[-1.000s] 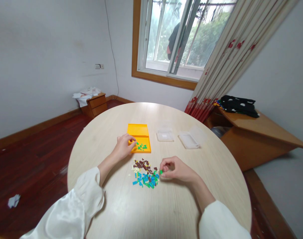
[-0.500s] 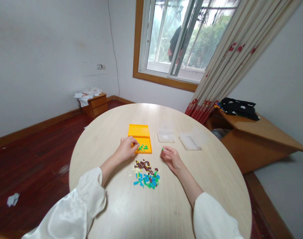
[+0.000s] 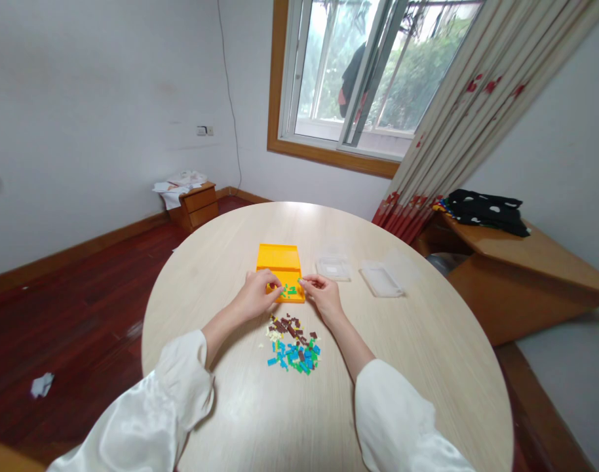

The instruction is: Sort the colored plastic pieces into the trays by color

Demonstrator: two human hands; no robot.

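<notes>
An open yellow box [image 3: 278, 254] lies on the table with several small green bricks [image 3: 290, 290] in its near half. My left hand [image 3: 260, 292] is over the box's left side, fingers curled in a pinch; whatever they hold is too small to make out. At the box's right edge my right hand [image 3: 324, 295] pinches a small green brick [image 3: 300, 280] between thumb and finger. Nearer to me lies a loose pile of brown bricks [image 3: 286, 325], cream bricks [image 3: 274, 335] and blue bricks [image 3: 283, 354], with some green and yellow among them.
Two clear plastic boxes stand right of the yellow box: a smaller one [image 3: 333, 267] and a larger one [image 3: 381, 282]. The round table [image 3: 260, 419] has its far edge near the window wall. A tilted wooden cabinet [image 3: 516, 288] with black cloth [image 3: 489, 211] is at the right.
My right hand has moved left and slightly forward, carrying the green brick to the yellow box's right edge. My left hand stays at the box. The view has shifted slightly.
</notes>
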